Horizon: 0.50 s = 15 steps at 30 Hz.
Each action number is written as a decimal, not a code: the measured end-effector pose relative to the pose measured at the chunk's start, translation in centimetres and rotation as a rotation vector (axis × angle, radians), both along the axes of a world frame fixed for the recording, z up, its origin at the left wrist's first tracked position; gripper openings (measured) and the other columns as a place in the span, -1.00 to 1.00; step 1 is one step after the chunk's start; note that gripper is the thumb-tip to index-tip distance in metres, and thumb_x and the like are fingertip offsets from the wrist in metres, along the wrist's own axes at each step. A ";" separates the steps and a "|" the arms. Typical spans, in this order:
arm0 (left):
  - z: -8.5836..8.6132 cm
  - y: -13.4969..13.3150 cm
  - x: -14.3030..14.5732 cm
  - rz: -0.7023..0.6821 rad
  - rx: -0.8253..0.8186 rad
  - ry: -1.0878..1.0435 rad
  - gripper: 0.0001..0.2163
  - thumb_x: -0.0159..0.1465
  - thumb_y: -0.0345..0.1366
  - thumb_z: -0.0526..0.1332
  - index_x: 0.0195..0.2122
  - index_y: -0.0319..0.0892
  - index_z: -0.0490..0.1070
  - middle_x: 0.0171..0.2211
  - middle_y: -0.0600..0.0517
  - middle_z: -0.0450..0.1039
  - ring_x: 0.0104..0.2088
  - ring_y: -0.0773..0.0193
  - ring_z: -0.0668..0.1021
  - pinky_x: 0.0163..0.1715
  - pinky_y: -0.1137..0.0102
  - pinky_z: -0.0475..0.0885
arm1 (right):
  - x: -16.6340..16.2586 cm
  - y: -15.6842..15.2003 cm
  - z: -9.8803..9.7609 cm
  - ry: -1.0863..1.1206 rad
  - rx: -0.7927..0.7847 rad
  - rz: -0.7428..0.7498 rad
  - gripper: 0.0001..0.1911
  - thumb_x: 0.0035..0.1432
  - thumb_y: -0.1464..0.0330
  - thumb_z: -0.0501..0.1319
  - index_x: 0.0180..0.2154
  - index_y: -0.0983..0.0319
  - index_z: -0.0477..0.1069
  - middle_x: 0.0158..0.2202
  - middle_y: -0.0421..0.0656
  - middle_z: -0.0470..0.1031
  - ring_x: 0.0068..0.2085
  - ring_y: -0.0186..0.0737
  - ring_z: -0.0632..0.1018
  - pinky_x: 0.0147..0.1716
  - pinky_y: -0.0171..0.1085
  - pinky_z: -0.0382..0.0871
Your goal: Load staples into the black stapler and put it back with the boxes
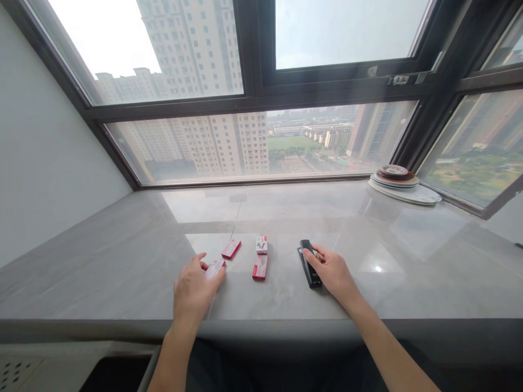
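Observation:
My left hand is around a small flat red-and-white box, with the thumb on its near right side and the fingers on its left. Just beyond it lies a second flat red-and-white box. In the middle, a small white box with a dark printed picture sits at the far end of another flat red-and-white box. My right hand grips a black stapler from the right, thumb on top. The stapler rests on the counter, pointing away from me.
Everything rests on a glossy grey stone window ledge. A stack of plates stands at the far right corner by the glass. Dark window frames close off the back, and a pale wall bounds the left.

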<state>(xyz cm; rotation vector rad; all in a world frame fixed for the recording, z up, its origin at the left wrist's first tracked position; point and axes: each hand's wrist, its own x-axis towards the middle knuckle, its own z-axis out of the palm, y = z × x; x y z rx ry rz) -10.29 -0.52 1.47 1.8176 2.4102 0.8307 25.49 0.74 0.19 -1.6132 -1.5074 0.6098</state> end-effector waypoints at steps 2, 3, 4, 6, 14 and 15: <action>-0.2 -0.9 0.2 0.031 0.005 0.039 -0.46 0.24 0.02 0.28 0.20 -0.07 0.37 -0.06 -0.08 0.51 0.03 -0.12 0.47 -0.03 0.13 0.37 | 0.0 -0.1 0.0 -0.007 0.001 0.001 -0.26 0.24 -0.20 0.11 0.07 0.27 0.57 -0.58 -0.29 0.21 -0.49 -0.25 0.31 -0.46 -0.31 0.18; -0.2 -1.3 0.7 0.039 0.044 0.064 -0.48 0.25 0.02 0.28 0.19 -0.05 0.38 -0.02 -0.09 0.48 0.05 -0.14 0.45 0.00 0.10 0.36 | 0.0 -0.1 0.0 -0.009 0.004 0.001 -0.26 0.24 -0.20 0.11 0.07 0.26 0.57 -0.58 -0.30 0.21 -0.49 -0.26 0.31 -0.46 -0.31 0.18; -0.1 -1.5 1.6 0.028 0.091 0.081 -0.52 0.27 0.01 0.26 0.18 -0.03 0.40 0.02 -0.10 0.46 0.07 -0.14 0.43 0.02 0.09 0.36 | 0.0 -0.2 0.1 -0.007 0.007 0.002 -0.26 0.24 -0.20 0.11 0.08 0.26 0.56 -0.59 -0.31 0.20 -0.49 -0.26 0.31 -0.45 -0.31 0.18; 0.2 -1.8 4.1 -0.074 0.160 0.082 -0.63 0.35 -0.02 0.20 0.14 0.03 0.46 0.03 -0.08 0.43 0.06 -0.09 0.42 0.06 0.09 0.35 | -0.1 -0.3 0.2 0.009 0.015 0.015 -0.26 0.25 -0.20 0.12 0.11 0.25 0.52 -0.59 -0.33 0.17 -0.50 -0.26 0.30 -0.43 -0.31 0.19; 0.0 0.9 11.0 -0.331 0.054 0.049 -0.54 0.35 0.04 0.21 0.22 0.04 0.41 0.02 -0.11 0.41 0.09 -0.06 0.44 0.08 0.11 0.31 | -0.5 -0.5 0.3 -0.020 0.031 0.049 -0.30 0.13 -0.15 0.28 0.09 0.22 0.43 -0.57 -0.35 0.26 -0.48 -0.23 0.38 -0.42 -0.29 0.24; 0.0 1.3 11.0 -0.318 0.050 0.055 -0.53 0.33 0.01 0.23 0.23 -0.01 0.40 0.03 -0.13 0.41 0.10 -0.08 0.43 0.08 0.10 0.31 | -0.4 -0.5 0.2 -0.024 0.033 0.050 -0.33 0.13 -0.12 0.29 0.08 0.21 0.42 -0.56 -0.34 0.29 -0.48 -0.22 0.40 -0.42 -0.29 0.25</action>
